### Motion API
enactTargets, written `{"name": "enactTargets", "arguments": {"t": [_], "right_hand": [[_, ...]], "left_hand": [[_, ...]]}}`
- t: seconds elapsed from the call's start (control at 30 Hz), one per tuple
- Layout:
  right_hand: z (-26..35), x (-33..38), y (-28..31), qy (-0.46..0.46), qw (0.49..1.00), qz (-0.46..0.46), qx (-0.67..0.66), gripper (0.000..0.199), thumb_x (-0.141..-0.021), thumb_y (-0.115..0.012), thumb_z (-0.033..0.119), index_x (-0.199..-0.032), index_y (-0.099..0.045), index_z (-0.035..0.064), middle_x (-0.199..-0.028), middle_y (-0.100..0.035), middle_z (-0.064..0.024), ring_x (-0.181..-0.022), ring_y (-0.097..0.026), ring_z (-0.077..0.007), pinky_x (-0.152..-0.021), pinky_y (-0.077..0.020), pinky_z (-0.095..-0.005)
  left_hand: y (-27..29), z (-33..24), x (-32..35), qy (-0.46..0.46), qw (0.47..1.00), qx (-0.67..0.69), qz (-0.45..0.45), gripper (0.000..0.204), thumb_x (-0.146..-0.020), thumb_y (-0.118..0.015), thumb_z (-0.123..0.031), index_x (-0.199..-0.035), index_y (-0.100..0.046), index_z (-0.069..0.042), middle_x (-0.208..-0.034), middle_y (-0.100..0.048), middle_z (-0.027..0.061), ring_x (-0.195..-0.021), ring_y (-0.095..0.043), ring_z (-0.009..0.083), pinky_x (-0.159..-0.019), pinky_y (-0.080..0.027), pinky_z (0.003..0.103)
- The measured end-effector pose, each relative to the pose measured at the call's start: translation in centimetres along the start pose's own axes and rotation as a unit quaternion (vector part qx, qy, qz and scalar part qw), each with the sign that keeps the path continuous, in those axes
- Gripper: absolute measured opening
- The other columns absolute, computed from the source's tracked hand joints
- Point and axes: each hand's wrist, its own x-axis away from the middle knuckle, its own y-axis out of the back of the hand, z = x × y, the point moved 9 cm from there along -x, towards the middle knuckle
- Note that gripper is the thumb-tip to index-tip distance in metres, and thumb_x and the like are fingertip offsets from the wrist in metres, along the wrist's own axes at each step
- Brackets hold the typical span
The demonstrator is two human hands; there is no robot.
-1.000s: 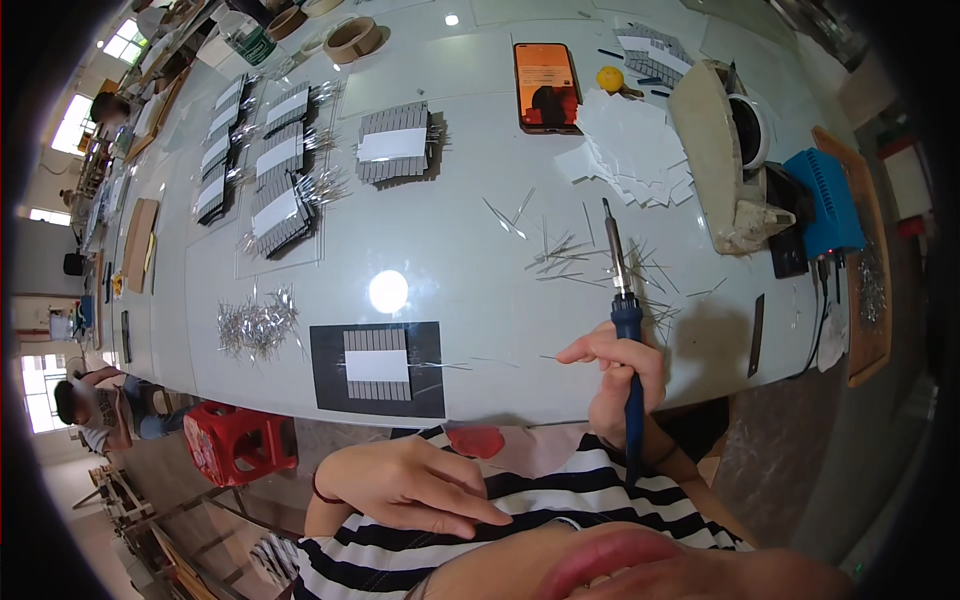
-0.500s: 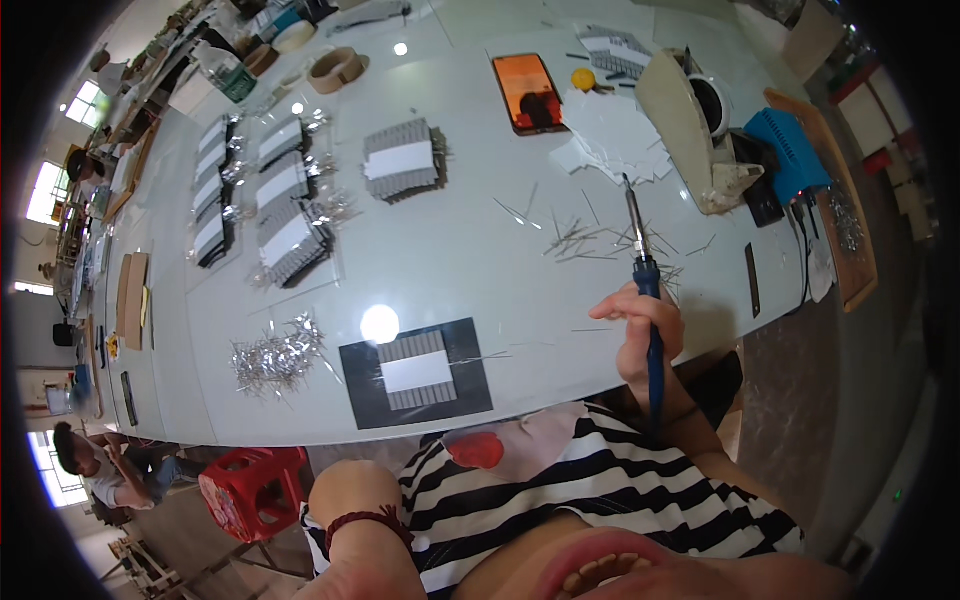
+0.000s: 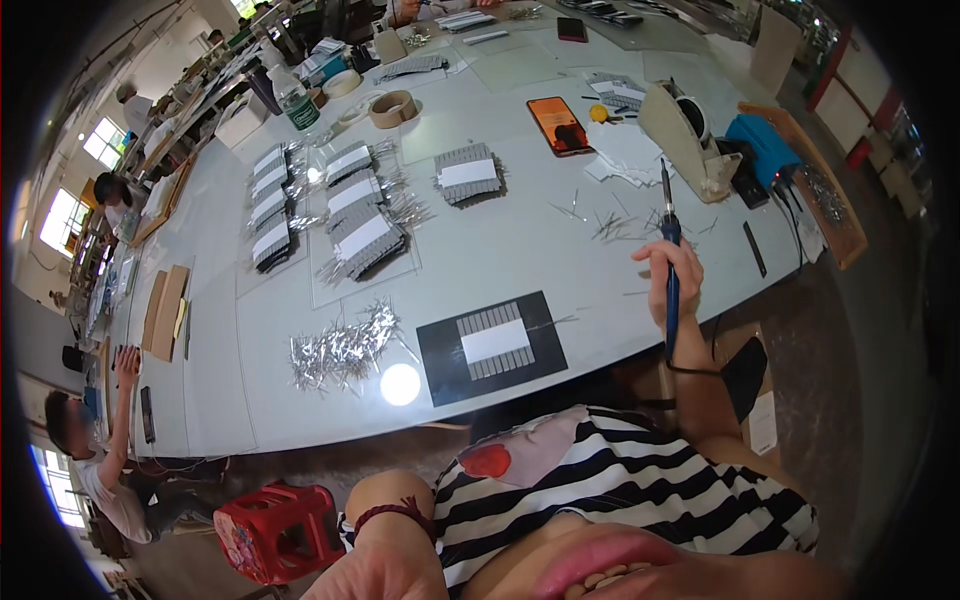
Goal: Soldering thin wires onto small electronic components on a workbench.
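Note:
My right hand [image 3: 680, 275] is wrapped round the dark blue handle of a soldering iron [image 3: 669, 232], its metal tip pointing away from me over the table. My left hand [image 3: 385, 575] is raised at the lower edge, below a dark red bracelet, with its fingers out of the picture. Near the table's front edge lies a black mat [image 3: 545, 365]. On it a row of grey strips [image 3: 482, 322] is crossed by a white band [image 3: 495, 342], with thin wires sticking out to the right. Left of the mat is a heap of shiny thin metal leads [image 3: 345, 345].
Stacks of banded grey strips [image 3: 365, 240] stand at the middle left. Loose leads [image 3: 615, 225], white paper pieces [image 3: 630, 155], a phone [image 3: 560, 127], a beige holder [image 3: 680, 140] and a blue box [image 3: 762, 145] are at the right. A person [image 3: 110, 465] sits left, beside a red stool [image 3: 280, 530].
The view has shifted, so the tabletop appears farther right and more of its far end shows. My right hand still grips the soldering iron. The person at left now reaches an arm to the table.

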Motion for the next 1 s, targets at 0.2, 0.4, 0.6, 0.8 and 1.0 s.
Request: {"name": "enactTargets", "arguments": {"t": [0.2, 0.4, 0.6, 0.8, 1.0], "right_hand": [[0.2, 0.3, 0.7, -0.012, 1.000, -0.008, 0.024, 0.007, -0.097, -0.054, 0.003, -0.091, -0.058, 0.0012, -0.079, -0.070, -0.0093, -0.072, -0.062, -0.0283, -0.067, -0.0503, -0.0381], [0.9, 0.1, 0.5, 0.050, 0.998, -0.038, -0.006, 0.001, -0.094, -0.060, 0.000, -0.095, -0.060, 0.0012, -0.075, -0.069, -0.0090, -0.065, -0.061, -0.0247, -0.059, -0.0486, -0.0347], [0.2, 0.6, 2.0, 0.038, 0.996, -0.065, -0.052, 0.003, -0.092, -0.059, -0.001, -0.092, -0.060, 0.0019, -0.076, -0.070, -0.0082, -0.063, -0.059, -0.0253, -0.058, -0.0476, -0.0344], [0.3, 0.3, 3.1, 0.042, 0.987, -0.074, -0.135, 0.008, -0.091, -0.057, -0.002, -0.096, -0.062, 0.0014, -0.076, -0.069, -0.0105, -0.063, -0.060, -0.0267, -0.059, -0.0498, -0.0360], [0.3, 1.1, 3.5, 0.035, 0.975, -0.029, -0.215, 0.011, -0.094, -0.059, 0.005, -0.104, -0.061, 0.0017, -0.081, -0.071, -0.0111, -0.066, -0.063, -0.0267, -0.062, -0.0524, -0.0362]], "left_hand": [[1.9, -2.6, 0.0, -0.012, 1.000, -0.004, 0.016, 0.051, -0.095, -0.056, 0.002, -0.143, -0.038, 0.006, -0.114, -0.044, 0.0070, -0.079, -0.049, 0.0124, -0.056, -0.043, 0.020], [2.8, -1.4, 4.9, 0.217, 0.973, 0.078, 0.003, 0.014, -0.090, -0.067, -0.006, -0.084, -0.056, -0.012, -0.077, -0.050, -0.0009, -0.069, -0.049, 0.0101, -0.063, -0.042, 0.020], [-8.8, -0.6, 10.7, 0.370, 0.856, 0.285, 0.223, 0.022, -0.084, -0.062, -0.005, -0.105, -0.065, -0.002, -0.100, -0.066, 0.0115, -0.080, -0.064, 0.0258, -0.064, -0.052, 0.035], [-16.6, -4.5, 15.9, 0.326, 0.785, 0.416, 0.323, 0.022, -0.092, -0.050, -0.011, -0.098, -0.066, 0.004, -0.098, -0.066, 0.0177, -0.075, -0.062, 0.0288, -0.058, -0.047, 0.034], [-21.1, -5.0, 19.2, 0.220, 0.789, 0.371, 0.437, 0.010, -0.087, -0.067, -0.008, -0.094, -0.072, -0.003, -0.089, -0.064, 0.0083, -0.071, -0.063, 0.0195, -0.057, -0.047, 0.026]]}}
